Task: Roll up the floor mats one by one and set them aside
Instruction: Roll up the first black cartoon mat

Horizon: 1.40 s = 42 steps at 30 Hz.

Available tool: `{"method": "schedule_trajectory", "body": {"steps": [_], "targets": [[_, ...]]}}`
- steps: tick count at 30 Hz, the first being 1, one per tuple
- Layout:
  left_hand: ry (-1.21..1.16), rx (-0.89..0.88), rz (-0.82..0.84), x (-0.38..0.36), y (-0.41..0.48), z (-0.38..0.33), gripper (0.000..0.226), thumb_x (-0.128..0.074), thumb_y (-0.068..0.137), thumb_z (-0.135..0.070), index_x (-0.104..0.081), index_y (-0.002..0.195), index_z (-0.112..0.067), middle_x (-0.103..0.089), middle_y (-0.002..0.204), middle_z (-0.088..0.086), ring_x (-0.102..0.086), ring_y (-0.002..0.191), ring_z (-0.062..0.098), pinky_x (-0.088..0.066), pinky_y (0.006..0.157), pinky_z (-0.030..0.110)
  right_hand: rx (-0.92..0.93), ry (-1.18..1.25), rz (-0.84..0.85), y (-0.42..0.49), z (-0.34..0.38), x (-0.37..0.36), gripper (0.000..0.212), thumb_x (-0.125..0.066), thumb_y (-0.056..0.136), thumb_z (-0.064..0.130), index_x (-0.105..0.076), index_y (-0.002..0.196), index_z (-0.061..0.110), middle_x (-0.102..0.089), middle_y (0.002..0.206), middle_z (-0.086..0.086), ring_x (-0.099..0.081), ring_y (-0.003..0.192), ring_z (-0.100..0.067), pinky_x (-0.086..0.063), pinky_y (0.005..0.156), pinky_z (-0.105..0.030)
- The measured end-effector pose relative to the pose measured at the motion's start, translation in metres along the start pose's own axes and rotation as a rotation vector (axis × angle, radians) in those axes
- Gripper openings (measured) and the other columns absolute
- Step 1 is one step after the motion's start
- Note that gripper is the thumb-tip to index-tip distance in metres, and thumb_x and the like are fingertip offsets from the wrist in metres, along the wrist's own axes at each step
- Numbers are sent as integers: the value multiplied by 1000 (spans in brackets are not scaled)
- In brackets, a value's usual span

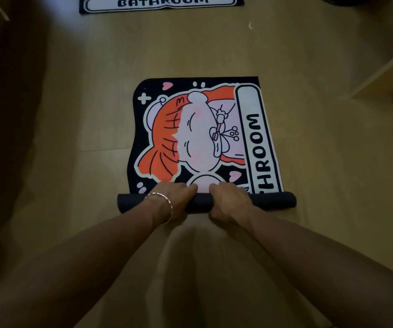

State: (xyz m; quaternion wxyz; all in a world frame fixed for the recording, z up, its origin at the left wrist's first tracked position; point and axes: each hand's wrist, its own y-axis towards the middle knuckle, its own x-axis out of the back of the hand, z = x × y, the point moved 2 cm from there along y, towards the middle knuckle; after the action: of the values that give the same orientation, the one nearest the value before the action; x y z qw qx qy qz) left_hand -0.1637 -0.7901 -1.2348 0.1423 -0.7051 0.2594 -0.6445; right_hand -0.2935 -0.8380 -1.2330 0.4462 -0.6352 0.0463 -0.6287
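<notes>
Your left hand and right hand sit side by side on the roll, each with fingers curled over its top, grasping it near the middle. The roll is the near end of the mat; the rest lies flat on the floor beyond the roll. A bracelet circles your left wrist. A second mat lies flat, well beyond the first.
</notes>
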Motion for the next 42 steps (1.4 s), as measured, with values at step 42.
{"method": "schedule_trajectory", "body": {"steps": [42], "targets": [[-216,156,70,5,-2,34,44,-70,79,-25,-51,119,-24,-65,103,1,-61,89,21,-52,80,33,121,-50,-123,16,51,12,48,-66,82,17,-44,125,17,-51,121,-7,-47,115,-26,-35,103,-44]]}}
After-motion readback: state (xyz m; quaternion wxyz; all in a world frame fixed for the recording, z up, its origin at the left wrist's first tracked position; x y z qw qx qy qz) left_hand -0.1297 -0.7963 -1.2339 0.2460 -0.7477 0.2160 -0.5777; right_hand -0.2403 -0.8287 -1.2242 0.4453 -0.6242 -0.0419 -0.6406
